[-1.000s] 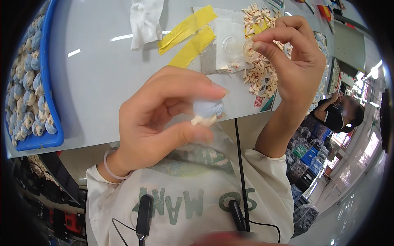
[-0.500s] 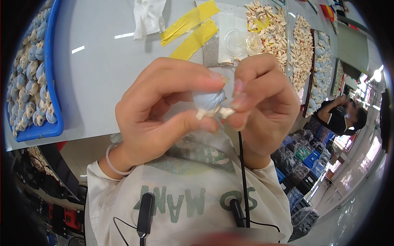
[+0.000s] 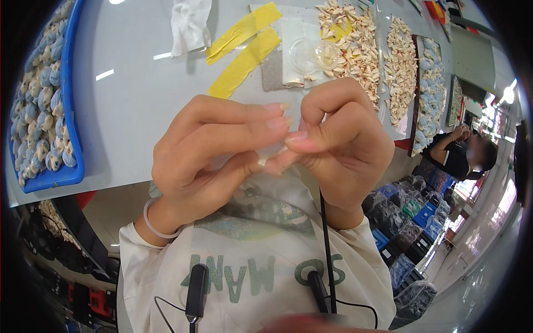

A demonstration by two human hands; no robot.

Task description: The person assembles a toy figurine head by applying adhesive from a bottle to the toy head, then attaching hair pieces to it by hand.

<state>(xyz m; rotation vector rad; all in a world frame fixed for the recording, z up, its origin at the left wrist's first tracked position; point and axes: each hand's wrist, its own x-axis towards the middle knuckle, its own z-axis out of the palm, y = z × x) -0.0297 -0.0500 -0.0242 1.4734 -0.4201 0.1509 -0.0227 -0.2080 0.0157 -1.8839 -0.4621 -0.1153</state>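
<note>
L hand (image 3: 214, 152) and R hand (image 3: 338, 141) meet fingertip to fingertip over the person's chest, just in front of the near table edge. Both pinch one small pale piece (image 3: 272, 157) between thumbs and forefingers; only a whitish sliver shows in the gap, rest hidden by fingers, so shape can't be told. L wrist carries a thin clear bracelet (image 3: 152, 225).

Beyond the hands, on the grey table (image 3: 127, 105): a small clear round dish (image 3: 311, 53) on a white sheet, contents too faint to tell. Two yellow tape strips (image 3: 244, 50) lie just L of it, a crumpled white cloth (image 3: 189, 25) further L. R of the dish, loose heaps of small cream shell-like bits (image 3: 355, 39), then a dark tray (image 3: 430, 83) w/ rows of blue-white pieces. At far L, a blue bin (image 3: 75, 144) packed w/ small blue-and-white figures (image 3: 41, 111). Far R, another person (image 3: 461, 152) bent over own work.

Vs 1 s ago: R hand was up over the shell heap, well apart from L hand, which held a pale blue-white piece alone; half a sec ago the hands had come together. Now fingers are closed tighter, the blue part no longer shows, and the hands sit a bit nearer the camera.
</note>
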